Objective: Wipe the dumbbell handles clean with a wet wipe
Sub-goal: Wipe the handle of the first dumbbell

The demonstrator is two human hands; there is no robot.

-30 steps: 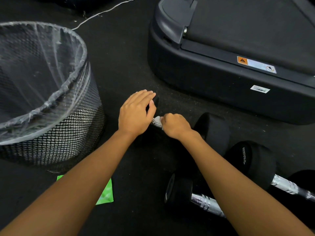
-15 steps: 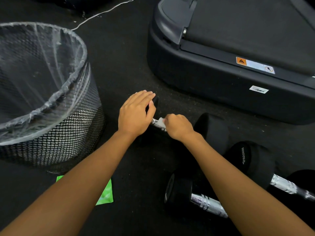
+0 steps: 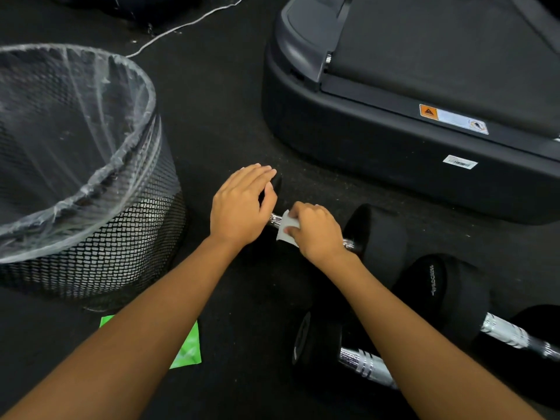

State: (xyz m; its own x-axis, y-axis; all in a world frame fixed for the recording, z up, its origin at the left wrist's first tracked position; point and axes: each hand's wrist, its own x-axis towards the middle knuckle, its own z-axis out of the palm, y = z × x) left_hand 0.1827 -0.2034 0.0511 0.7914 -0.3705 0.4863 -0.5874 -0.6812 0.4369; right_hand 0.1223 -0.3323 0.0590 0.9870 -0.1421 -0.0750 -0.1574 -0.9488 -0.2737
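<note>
A black dumbbell (image 3: 378,234) with a chrome handle lies on the dark floor in the middle of the view. My left hand (image 3: 239,204) rests flat on its left head, fingers straight, covering most of it. My right hand (image 3: 315,231) grips a white wet wipe (image 3: 285,228) wrapped round the handle; a short bare stretch of chrome shows on either side of it. Two more dumbbells lie nearer me on the right: one (image 3: 363,363) partly under my right forearm, another (image 3: 454,289) with its handle running off the right edge.
A black mesh bin (image 3: 91,237) lined with a clear bag stands at the left. A green wipe packet (image 3: 188,350) lies on the floor under my left forearm. A treadmill base (image 3: 394,153) fills the upper right. A white cable (image 3: 181,27) runs across the floor at the top.
My right hand has slid the wipe to the right along the handle, away from my left hand. More of the wipe and bare chrome show now. My left hand has stayed put.
</note>
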